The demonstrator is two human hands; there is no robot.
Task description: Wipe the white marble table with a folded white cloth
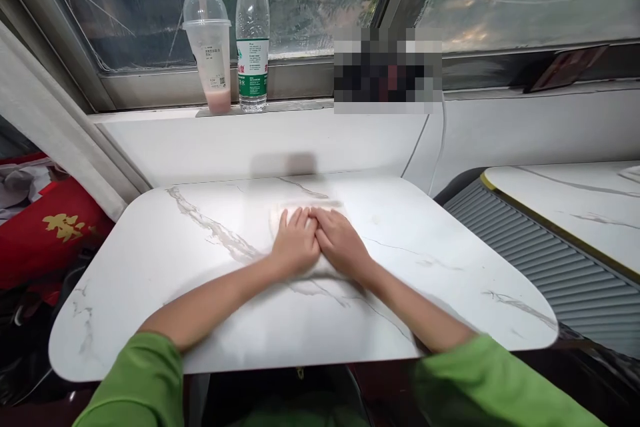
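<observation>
A white folded cloth [326,271] lies on the white marble-patterned table [200,307], mostly covered by both hands. My left hand [297,245] presses down on its left part, fingers bent over the fabric and slightly apart. On the right part rests my right hand [344,241], its fingers held close together and curled on the cloth. The two hands touch at the thumbs and fingertips. Some blur softens the hands, and the cloth's underside is hidden.
On the window ledge stand a lidded plastic cup [213,60] with a straw and a green-capped water bottle [253,33]. A red bag [55,227] sits left beside a curtain [55,87]. A second table [565,200] is at the right, near a white cable [443,140].
</observation>
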